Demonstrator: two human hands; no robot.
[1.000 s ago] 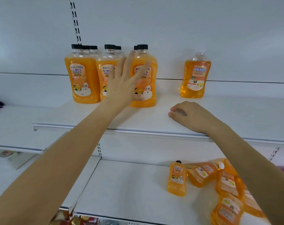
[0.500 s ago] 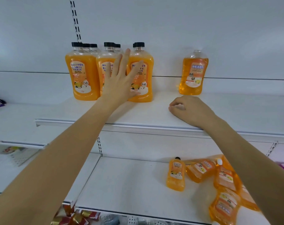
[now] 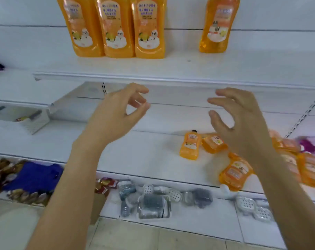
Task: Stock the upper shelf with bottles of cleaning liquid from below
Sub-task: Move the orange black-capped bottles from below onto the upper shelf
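Upper shelf [image 3: 189, 69]: white, with three upright orange bottles [image 3: 117, 27] side by side toward its left end and a fourth bottle [image 3: 218, 26] standing apart toward the right.
Lower shelf [image 3: 135, 150]: loose bottles [image 3: 190, 145] lie on their sides near its right end.
Left hand [image 3: 117, 112]: in the air before the lower shelf, fingers loosely curled, holding nothing.
Right hand [image 3: 241, 120]: also empty, fingers curved, over the lying bottles.
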